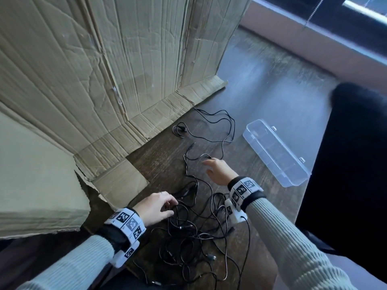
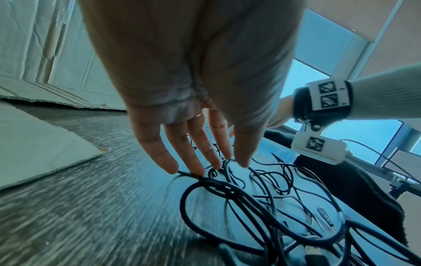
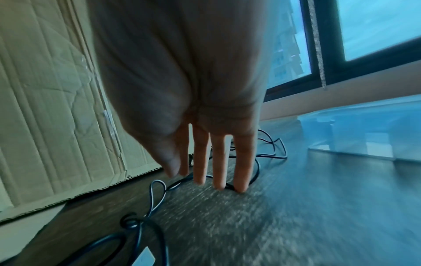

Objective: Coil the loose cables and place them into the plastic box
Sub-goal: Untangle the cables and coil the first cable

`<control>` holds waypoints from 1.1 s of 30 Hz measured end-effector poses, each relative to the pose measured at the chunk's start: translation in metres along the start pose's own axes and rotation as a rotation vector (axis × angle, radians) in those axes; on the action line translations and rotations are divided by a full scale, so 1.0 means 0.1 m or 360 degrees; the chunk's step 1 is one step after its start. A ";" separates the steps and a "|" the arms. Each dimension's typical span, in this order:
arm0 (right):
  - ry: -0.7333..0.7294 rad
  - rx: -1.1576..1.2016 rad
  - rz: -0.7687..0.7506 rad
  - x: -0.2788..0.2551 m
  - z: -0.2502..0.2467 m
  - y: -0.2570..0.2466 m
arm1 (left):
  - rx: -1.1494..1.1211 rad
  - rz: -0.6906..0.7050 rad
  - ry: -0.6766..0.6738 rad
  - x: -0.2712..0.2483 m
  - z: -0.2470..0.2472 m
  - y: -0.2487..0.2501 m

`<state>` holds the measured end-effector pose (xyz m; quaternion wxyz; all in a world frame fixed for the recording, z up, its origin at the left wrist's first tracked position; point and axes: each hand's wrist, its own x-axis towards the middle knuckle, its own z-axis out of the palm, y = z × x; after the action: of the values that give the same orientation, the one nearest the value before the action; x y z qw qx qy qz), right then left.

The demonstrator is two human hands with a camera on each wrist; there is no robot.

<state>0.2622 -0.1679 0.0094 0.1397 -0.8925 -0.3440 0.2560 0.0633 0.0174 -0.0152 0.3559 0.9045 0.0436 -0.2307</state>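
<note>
Cables (image 1: 194,222) under both hands – left hand (image 1: 156,207) & right hand (image 1: 217,171) flat, fingers straight, gripping nothing.

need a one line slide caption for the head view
Both hands, left and right, reach open into tangled black cables on a dark table, empty clear plastic box alongside.

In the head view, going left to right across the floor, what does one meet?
Cardboard sheets → left hand → tangled cables → right hand → plastic box → dark fabric.
</note>
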 end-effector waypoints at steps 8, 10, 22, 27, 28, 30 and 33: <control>0.0198 0.0166 0.0357 0.62 -0.11 -0.13 | 0.0027 -0.0037 -0.0001 -0.11 0.06 0.02; 0.0062 0.0102 0.0346 0.55 -0.09 -0.20 | -0.0012 -0.0041 0.0031 -0.14 0.05 0.01; -0.0204 -0.0053 0.0689 -1.22 0.46 -0.01 | 0.0016 -0.0021 0.0051 -0.10 0.00 0.05; 0.0262 0.0168 0.0726 -1.50 0.87 -0.09 | 0.0120 0.0015 0.0016 -0.06 0.02 0.21; 0.0349 0.0235 0.0801 -1.53 0.87 -0.11 | 0.0149 0.0015 0.0002 -0.06 0.03 0.24; 0.0511 0.0405 0.0996 -1.60 0.85 -0.12 | 0.0241 0.0018 -0.0041 -0.06 0.03 0.29; 0.0693 0.0588 0.0913 -1.71 0.74 -0.15 | 0.0420 0.0122 -0.0027 -0.05 0.02 0.39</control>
<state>0.1055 -0.2688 0.0163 0.2904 -0.9455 0.0085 0.1469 0.0678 -0.0126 0.0096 0.2427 0.9425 -0.0247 -0.2284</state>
